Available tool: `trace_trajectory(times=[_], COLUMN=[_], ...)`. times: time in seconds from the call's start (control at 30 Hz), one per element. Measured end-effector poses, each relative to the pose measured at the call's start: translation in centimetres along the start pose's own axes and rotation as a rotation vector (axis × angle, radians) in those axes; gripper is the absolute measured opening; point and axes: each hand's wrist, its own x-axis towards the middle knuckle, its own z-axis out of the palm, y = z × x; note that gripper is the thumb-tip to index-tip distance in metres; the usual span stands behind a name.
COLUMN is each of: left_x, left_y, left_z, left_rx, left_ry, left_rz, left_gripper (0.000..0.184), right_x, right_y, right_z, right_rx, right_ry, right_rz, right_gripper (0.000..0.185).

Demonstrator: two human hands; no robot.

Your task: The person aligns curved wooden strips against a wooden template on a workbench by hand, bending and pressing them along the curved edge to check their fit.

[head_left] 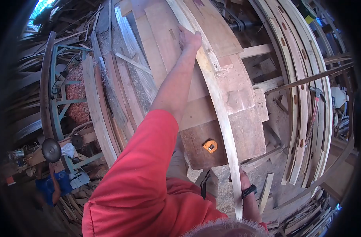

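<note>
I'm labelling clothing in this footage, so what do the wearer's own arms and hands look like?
The left hand and right hand show no gloves. A plain red sleeve covers the left upper arm, ending around the elbow. The right wrist wears a chunky black band, possibly a watch; the left wrist has none. Rings are too small to tell.

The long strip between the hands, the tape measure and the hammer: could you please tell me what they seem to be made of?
Strip: wood, apparently unfinished; pale, with brownish patches.
Tape measure: probably a plastic case, judging by its solid orange colour.
Hammer: likely a metal head, grey; the reddish handle's material is unclear.
</note>
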Motion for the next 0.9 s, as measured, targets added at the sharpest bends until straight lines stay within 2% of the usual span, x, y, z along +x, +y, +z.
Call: trace_trajectory(times=[0.17, 0.33, 0.43, 0.5, 0.8, 0.9], left_x=[0.3, -0.5, -0.7, -1.0, -3.4, -3.9], left_y=[-0.1, -0.3, -0.2, -0.1, -0.4, -0.1], left_z=[0.2, 0.4, 0.2, 0.0, 0.1, -0.4], left_rx=[0.004, 0.012, -0.021, -0.001, -0.011, -0.046], left_ry=[0.000, -0.020, 0.007, -0.021, -0.013, -0.038], left_rz=[-0.012, -0.026, -0.012, -0.033, -0.027, -0.041], left_gripper=[0.086, 0.087, 0.080, 0.089, 0.088, 0.088], right_x=[1.3, 0.8, 1.1, 0.9, 0.2, 0.5], right_y=[2.8, 2.7, 3.3, 3.5, 5.8, 6.7], right_z=[-1.0, -1.0, -1.2, -1.6, -2.7, -3.1], right_rx=[0.042, 0.006, -0.038, -0.041, -0.120, -0.189], right_ry=[0.007, 0.003, 0.042, 0.060, 0.019, 0.046], right_rz=[-0.006, -0.005, 0.028, 0.060, 0.069, -0.010], right_gripper=[0.061, 0.062, 0.061, 0.061, 0.064, 0.066])
